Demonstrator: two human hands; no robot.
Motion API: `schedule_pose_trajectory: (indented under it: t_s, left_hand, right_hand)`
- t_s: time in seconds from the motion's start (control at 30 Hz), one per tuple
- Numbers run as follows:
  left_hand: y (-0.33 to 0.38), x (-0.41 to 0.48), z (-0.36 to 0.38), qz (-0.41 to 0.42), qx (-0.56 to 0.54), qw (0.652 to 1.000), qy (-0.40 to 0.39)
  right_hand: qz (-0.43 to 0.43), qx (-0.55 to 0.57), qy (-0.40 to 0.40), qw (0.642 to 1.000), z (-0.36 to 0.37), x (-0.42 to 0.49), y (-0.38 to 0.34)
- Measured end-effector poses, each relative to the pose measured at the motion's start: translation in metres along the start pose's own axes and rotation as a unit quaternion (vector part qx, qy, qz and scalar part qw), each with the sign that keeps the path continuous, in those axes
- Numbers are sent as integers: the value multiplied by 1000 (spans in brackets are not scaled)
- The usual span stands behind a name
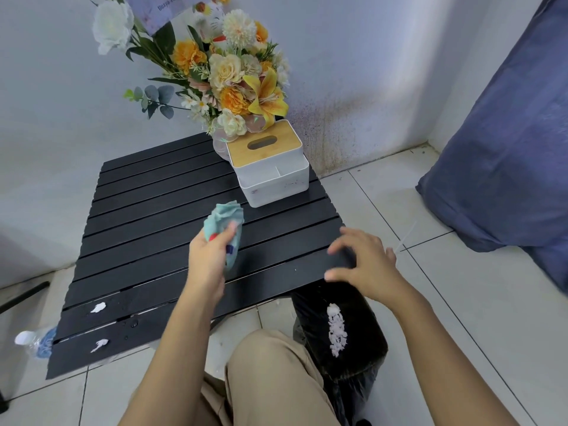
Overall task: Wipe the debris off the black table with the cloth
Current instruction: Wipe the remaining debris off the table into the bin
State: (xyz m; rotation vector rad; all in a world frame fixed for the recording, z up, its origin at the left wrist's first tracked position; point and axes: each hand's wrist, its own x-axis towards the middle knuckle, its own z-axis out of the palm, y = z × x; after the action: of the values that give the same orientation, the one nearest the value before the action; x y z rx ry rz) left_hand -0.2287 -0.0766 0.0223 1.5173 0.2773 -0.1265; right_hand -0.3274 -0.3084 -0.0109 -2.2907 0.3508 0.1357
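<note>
The black slatted table point(147, 216) fills the middle of the view. My left hand point(207, 259) is closed around a bunched light-teal cloth point(226, 215), held just above the table's centre. My right hand point(365, 259) hovers with fingers spread over the table's near right corner and holds nothing. Two small white scraps point(98, 307) point(99, 345) lie on the near left slats, with a few water drops beside them. A pile of white debris point(336, 329) sits inside a black bin point(362, 358) lined with a bag, below the table's right corner.
A white tissue box with a wooden lid point(270, 167) and a bouquet of artificial flowers point(233, 78) stand at the table's far right. A plastic bottle point(37, 341) lies on the tiled floor at left. A blue fabric bundle point(507, 142) leans at right. My knee point(270, 373) is below.
</note>
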Motion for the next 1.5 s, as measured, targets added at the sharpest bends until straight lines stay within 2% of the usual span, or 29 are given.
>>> schedule_pose_trajectory:
  t_s: [0.03,0.07,0.1,0.17,0.2,0.23,0.37,0.47,0.53,0.57,0.63,0.7,0.73,0.8,0.9,0.97,1.03,1.1,1.17,1.27,1.37,1.43,1.5]
  left_hand:
    - [-11,1,1,48,101,993,39]
    - [-25,-2,2,80,219,970,69]
    - [-42,-8,7,100,347,930,75]
    - [-78,-25,21,146,555,817,50]
    - [-92,-33,32,158,600,784,26]
    - [-99,-41,44,171,613,771,14]
    - [-90,-63,75,176,595,777,-102]
    - [-80,-80,72,228,537,785,-209]
    - [-74,-88,60,198,458,812,-302]
    - [-71,-90,51,165,413,837,-318]
    - [-58,-91,29,105,305,906,-273]
    - [-45,-88,-2,71,204,959,-182]
    - [-38,-85,-19,68,170,975,-128]
    - [-22,-82,-61,92,150,984,-24]
    - [-6,-76,-134,73,90,989,87]
    - [3,-73,-184,56,55,984,158]
    - [9,-71,-228,74,78,963,247]
    - [11,-65,-264,102,162,927,323]
    - [7,-52,-285,125,273,883,360]
    - [-29,-19,-299,135,429,834,321]
    - [-79,4,-304,111,540,811,197]
    - [-89,11,-304,89,528,822,194]
    - [-91,12,-290,69,500,826,250]
  right_hand:
    - [10,7,47,999,5,5,5]
    - [26,23,68,997,12,9,9]
    - [43,58,67,995,19,12,13]
    - [51,153,45,986,34,15,20]
    - [49,185,45,980,38,16,22]
    - [49,208,49,976,40,17,23]
    - [53,247,43,967,38,22,27]
    - [42,244,41,968,36,22,28]
    - [44,235,35,970,35,23,30]
    - [49,221,34,973,34,23,30]
    - [71,141,60,986,34,24,26]
    - [86,51,141,985,39,21,11]
    - [76,36,193,978,44,18,-1]
    - [18,53,251,966,60,14,-29]
    - [-82,64,205,973,100,18,-74]
    - [-131,42,150,979,132,23,-102]
    - [-169,10,99,981,161,31,-126]
    - [-193,-44,57,979,184,42,-144]
    - [-203,-121,23,971,198,56,-154]
    - [-195,-248,-19,949,208,72,-150]
    - [-190,-306,-17,933,213,74,-144]
    - [-190,-321,-7,928,215,72,-145]
    - [-190,-334,-3,923,217,72,-146]
